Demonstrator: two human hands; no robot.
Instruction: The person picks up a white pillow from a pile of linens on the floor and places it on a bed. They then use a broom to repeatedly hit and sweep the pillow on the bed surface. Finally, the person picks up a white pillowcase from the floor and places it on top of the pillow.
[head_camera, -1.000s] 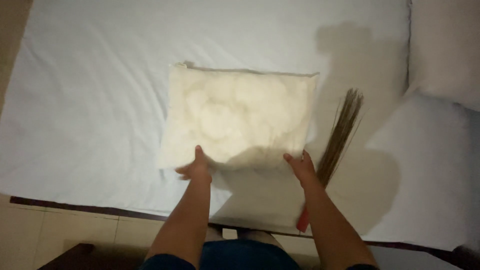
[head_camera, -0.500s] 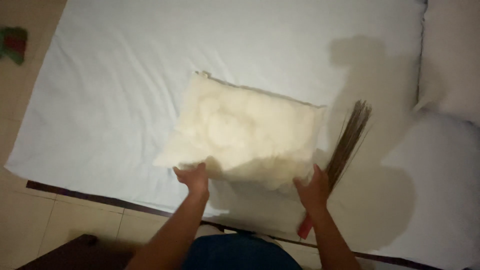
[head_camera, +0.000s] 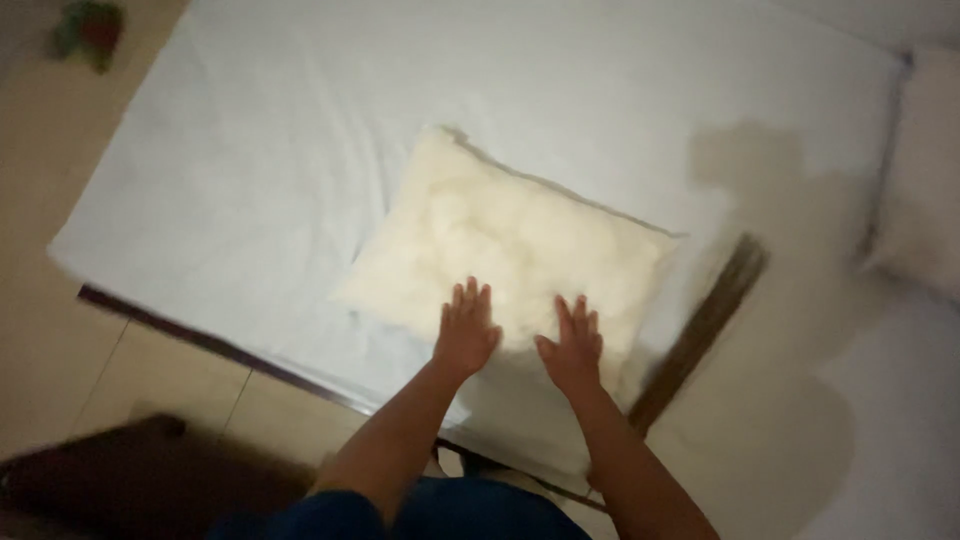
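Observation:
A cream uncovered pillow (head_camera: 510, 240) lies flat on the white bed sheet (head_camera: 300, 140), turned at a slant. My left hand (head_camera: 465, 328) rests palm down on the pillow's near edge with its fingers spread. My right hand (head_camera: 572, 345) presses flat beside it, a little to the right, also with fingers apart. Neither hand grips anything. A bundle of thin brown sticks, a broom (head_camera: 705, 325), lies on the bed just right of the pillow, blurred.
The bed's dark frame edge (head_camera: 200, 335) runs along the near side above a tan tiled floor (head_camera: 60, 330). Another white pillow (head_camera: 920, 180) sits at the right edge. A dark piece of furniture (head_camera: 120, 480) stands at the lower left. A small green and red object (head_camera: 88, 28) lies on the floor at top left.
The hands let go of the pillow's near edge and now lie flat on top of it. The pillow has settled onto the sheet at a slant; the view shifted left.

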